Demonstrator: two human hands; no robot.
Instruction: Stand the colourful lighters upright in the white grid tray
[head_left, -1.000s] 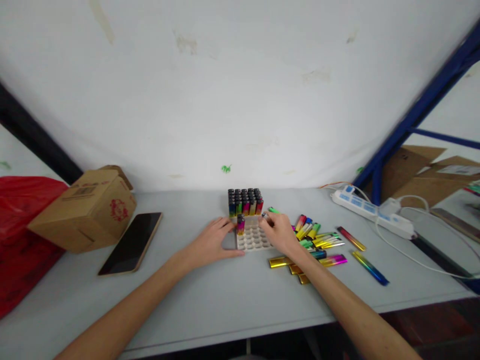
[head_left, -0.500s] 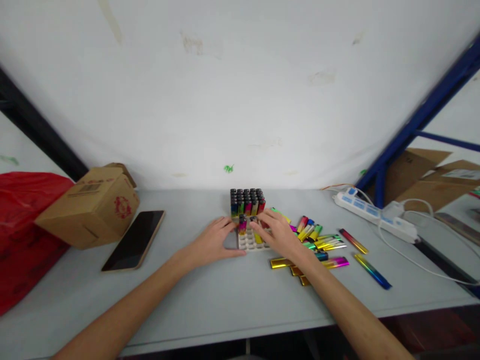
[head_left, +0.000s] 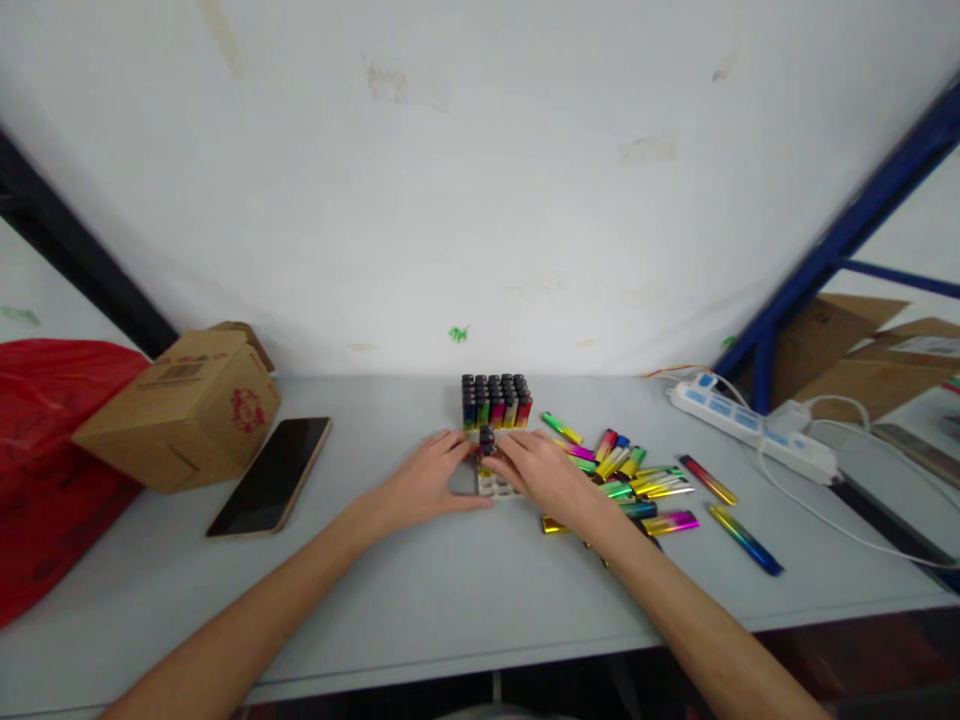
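Note:
My right hand (head_left: 546,473) is closed over the white tray with round holes (head_left: 496,485), a lighter (head_left: 489,462) at its fingertips, its body mostly hidden by the fingers. My left hand (head_left: 421,482) is curved round the tray's left side, fingers at the side and thumb along the front edge. Just beyond the hands, several black-topped lighters (head_left: 496,400) stand upright in tight rows. Another lighter (head_left: 487,435) stands in the tray behind the one I hold. To the right of my right hand lies a loose heap of shiny coloured lighters (head_left: 630,470).
Left are a phone (head_left: 271,478), a cardboard box (head_left: 184,410) and a red plastic bag (head_left: 60,480). A white power strip (head_left: 750,432) with cables lies to the right, near a blue metal frame (head_left: 825,260). The wall (head_left: 480,200) closes off the back of the table.
My right hand has moved left across the tray with the yellow lighter, close to the lighter standing at the left. My left hand has stayed at the tray's side.

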